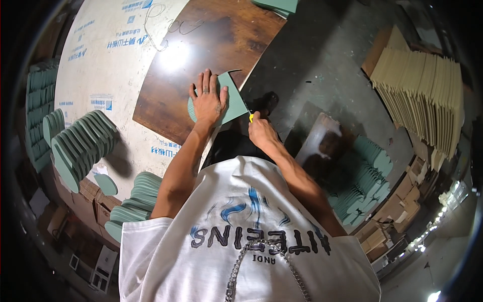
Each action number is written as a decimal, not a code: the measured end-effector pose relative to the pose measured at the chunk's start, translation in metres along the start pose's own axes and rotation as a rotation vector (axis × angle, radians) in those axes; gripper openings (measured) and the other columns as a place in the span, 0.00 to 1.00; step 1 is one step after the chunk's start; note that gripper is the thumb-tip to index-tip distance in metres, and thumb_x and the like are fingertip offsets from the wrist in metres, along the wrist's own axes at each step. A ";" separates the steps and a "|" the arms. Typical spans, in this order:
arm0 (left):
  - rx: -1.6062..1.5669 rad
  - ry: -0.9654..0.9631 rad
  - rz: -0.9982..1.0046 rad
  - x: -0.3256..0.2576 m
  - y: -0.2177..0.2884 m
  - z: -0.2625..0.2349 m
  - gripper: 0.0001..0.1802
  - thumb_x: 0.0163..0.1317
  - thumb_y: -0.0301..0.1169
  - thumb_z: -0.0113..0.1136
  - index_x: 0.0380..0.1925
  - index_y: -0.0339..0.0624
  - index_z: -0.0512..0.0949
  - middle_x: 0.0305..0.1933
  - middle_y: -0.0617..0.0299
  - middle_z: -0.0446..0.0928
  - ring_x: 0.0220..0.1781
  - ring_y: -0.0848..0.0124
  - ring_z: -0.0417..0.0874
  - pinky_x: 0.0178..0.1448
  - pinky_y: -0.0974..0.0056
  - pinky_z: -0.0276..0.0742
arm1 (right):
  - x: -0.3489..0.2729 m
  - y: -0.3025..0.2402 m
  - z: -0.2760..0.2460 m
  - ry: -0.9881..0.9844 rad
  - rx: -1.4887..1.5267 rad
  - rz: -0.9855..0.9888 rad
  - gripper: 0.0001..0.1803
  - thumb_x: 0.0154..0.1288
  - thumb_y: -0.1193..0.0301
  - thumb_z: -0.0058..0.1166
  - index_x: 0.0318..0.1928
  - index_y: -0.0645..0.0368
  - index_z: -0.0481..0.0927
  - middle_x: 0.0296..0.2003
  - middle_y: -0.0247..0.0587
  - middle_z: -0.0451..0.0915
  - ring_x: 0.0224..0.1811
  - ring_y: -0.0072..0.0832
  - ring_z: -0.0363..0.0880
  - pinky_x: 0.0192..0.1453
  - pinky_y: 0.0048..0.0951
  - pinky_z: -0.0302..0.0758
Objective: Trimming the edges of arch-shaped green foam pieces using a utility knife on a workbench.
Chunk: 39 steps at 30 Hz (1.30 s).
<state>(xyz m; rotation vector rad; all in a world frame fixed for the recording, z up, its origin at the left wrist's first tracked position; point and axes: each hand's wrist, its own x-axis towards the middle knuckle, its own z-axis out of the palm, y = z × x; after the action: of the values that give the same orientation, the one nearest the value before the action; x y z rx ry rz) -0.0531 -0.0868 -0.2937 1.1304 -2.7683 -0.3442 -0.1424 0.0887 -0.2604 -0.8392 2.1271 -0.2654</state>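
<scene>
My left hand (pixel 209 103) lies flat with fingers stretched over a pale green sheet piece (pixel 233 100), pressing it onto a brown wood-patterned board (pixel 168 110). The piece has a rounded left end and straight edges on the right, which reach past the board's edge. My right hand (pixel 262 132) is closed around a knife with a yellow handle (pixel 251 118). Its thin blade lies at the piece's right edge, near the lower corner. A thin dark curved strip sticks out at the piece's upper corner; I cannot tell whether it is attached.
Rounded green pieces (pixel 83 143) stand in rows on the white printed tabletop (pixel 108 60), with another stack (pixel 141 194) by my left arm. More green pieces (pixel 365 176) are piled at right, below upright tan sheets (pixel 420 85). A wire (pixel 151 25) lies at the far side.
</scene>
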 end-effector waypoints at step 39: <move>-1.960 -0.587 -0.397 -0.006 -0.043 -0.097 0.44 0.69 0.68 0.29 0.60 0.41 0.73 0.51 0.49 0.80 0.53 0.60 0.81 0.58 0.57 0.77 | -0.057 -0.056 -0.117 0.453 0.879 -0.795 0.12 0.62 0.71 0.62 0.43 0.66 0.83 0.38 0.44 0.84 0.38 0.29 0.81 0.44 0.27 0.76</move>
<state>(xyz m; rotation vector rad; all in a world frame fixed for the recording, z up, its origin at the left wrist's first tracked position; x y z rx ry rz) -0.0001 -0.1279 -0.2113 0.7675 -0.9624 -2.6812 -0.1787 0.0724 -0.1242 -1.0683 1.6335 -1.7801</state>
